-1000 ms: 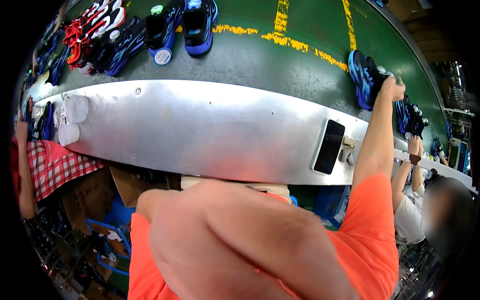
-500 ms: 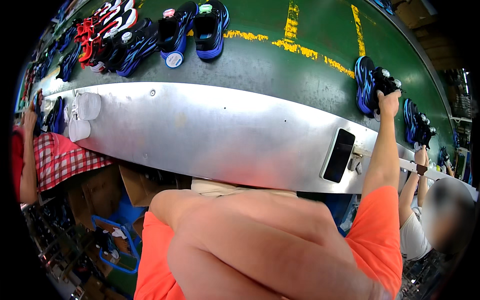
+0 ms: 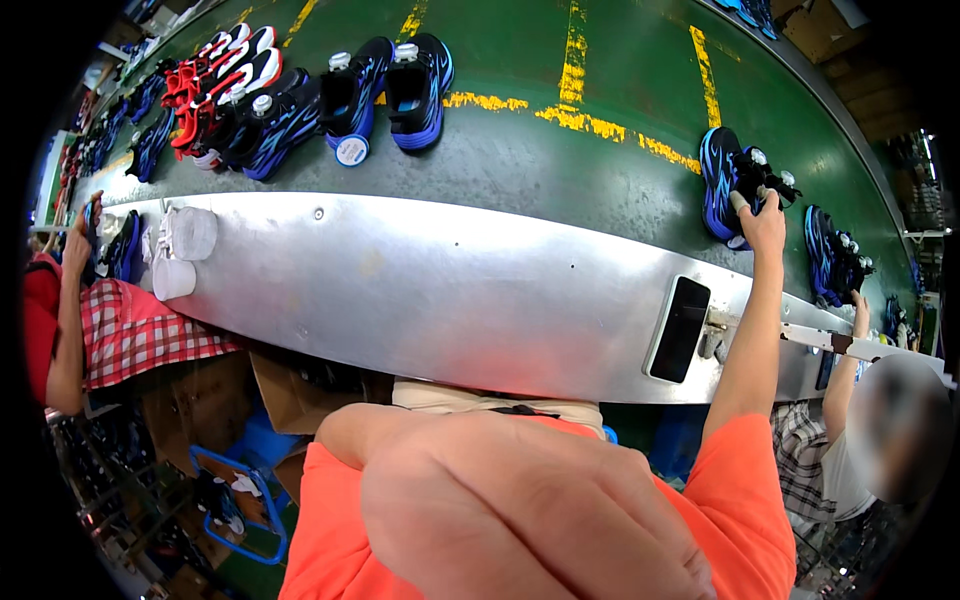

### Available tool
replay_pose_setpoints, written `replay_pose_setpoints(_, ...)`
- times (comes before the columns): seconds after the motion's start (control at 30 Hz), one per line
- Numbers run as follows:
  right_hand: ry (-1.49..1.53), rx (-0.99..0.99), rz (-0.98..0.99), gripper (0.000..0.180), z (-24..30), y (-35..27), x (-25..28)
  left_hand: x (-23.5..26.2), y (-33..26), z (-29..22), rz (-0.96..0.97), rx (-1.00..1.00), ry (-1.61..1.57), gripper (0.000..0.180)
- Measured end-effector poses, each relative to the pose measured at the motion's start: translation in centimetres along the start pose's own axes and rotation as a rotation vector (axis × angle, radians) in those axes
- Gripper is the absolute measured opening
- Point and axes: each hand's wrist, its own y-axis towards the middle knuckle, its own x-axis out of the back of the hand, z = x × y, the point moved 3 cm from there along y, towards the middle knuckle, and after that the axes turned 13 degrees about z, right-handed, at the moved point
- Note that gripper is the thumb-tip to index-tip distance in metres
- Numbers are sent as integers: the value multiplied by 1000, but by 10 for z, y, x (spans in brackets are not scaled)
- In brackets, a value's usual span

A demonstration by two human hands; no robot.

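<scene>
On the green belt at the right lies a pair of black-and-blue sneakers with pale round dials. My right hand reaches out to the nearer end of the pair, its thumb and fingers closed on the black upper of the right-hand shoe. Bent up close before the camera, my left hand fills the lower middle. Its back and wrist look large and smeared; the fingers are hidden, so what it touches cannot be told.
Between me and the green belt runs a metal ledge. A phone lies on it, and white cups stand at its left. More sneakers sit on the belt. Co-workers' arms show at both sides; a blue-framed crate stands below left.
The view has tilted, so belt and ledge sit lower in the picture. My right hand stays at the same pair of sneakers. My left hand has shifted slightly before the camera.
</scene>
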Motion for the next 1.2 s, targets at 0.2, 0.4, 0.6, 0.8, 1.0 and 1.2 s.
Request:
replay_pose_setpoints(0.2, -91, -47, 68, 66, 12, -6, 7, 18, 36, -21, 476, 379, -65, 16)
replay_pose_setpoints(0.4, -74, -24, -21, 51, -4, -11, -1, 21, 23, -15, 345, 297, 166, 20)
replay_pose_setpoints(0.6, -83, 74, 200, 71, -2, 5, -1, 12, 43, -10, 624, 422, 426, 23)
replay_pose_setpoints(0.8, 35, 311, 183, 47, -1, -12, 3, 4, 53, 1, 899, 451, 596, 26)
replay_pose_setpoints(1.0, -266, 171, 248, 59, -6, -23, -10, 4, 55, 3, 1007, 445, 742, 30)
replay_pose_setpoints(1.2, 267, 334, 271, 57, 32, -19, 36, 37, 52, 24, 1007, 494, 1005, 33)
